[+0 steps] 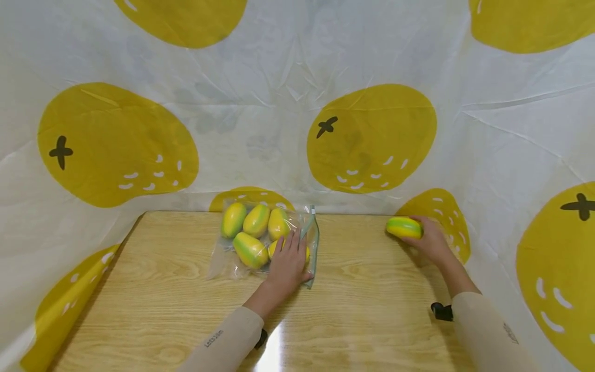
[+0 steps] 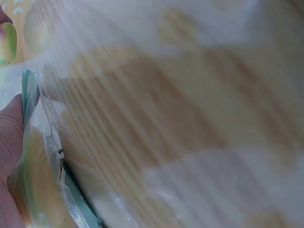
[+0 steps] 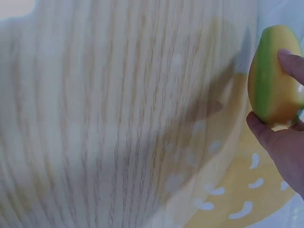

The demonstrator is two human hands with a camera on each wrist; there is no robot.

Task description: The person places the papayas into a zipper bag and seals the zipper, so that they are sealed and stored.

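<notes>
A clear zip bag [image 1: 216, 261] lies on the table with several yellow-and-green papayas [image 1: 250, 250] inside. My left hand [image 1: 287, 261] rests on the bag near its zip edge, fingers extended over one bagged fruit and partly hiding it. From the left wrist, the bag's green zip strip [image 2: 78, 197] shows close by the hand. Over at the right, my right hand [image 1: 429, 239] grips a single papaya [image 1: 404, 227] near the table's back edge. The right wrist view shows thumb and fingers around this papaya [image 3: 273, 78], its green stripe facing the camera.
The wood-grain table [image 1: 353, 310] ends at a white cloth [image 1: 260, 139] printed with big yellow fruits, which hangs behind it and at both sides. Black wrist gear [image 1: 441, 312] shows under the right sleeve. Light glares off the table's front.
</notes>
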